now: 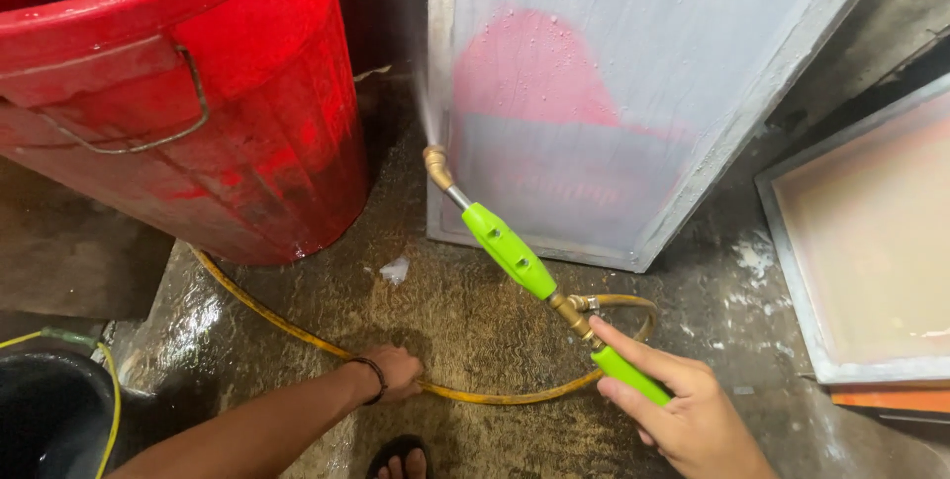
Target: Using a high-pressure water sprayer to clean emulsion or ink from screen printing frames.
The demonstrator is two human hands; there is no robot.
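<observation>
My right hand (683, 410) grips the bright green handle of a spray gun (510, 251) with a brass nozzle. Water mist shoots from the nozzle onto a framed printing screen (594, 93) that leans upright, its mesh stained pink and grey. My left hand (396, 370), with a dark band on the wrist, rests down on the wet concrete floor and touches the yellow hose (297, 326) that loops back to the spray gun.
A big red plastic bin (198, 93) with a wire handle stands at the left. A second framed screen (871, 241) leans at the right. A black bucket (49, 410) sits at the bottom left. My sandalled foot (401, 459) shows at the bottom edge.
</observation>
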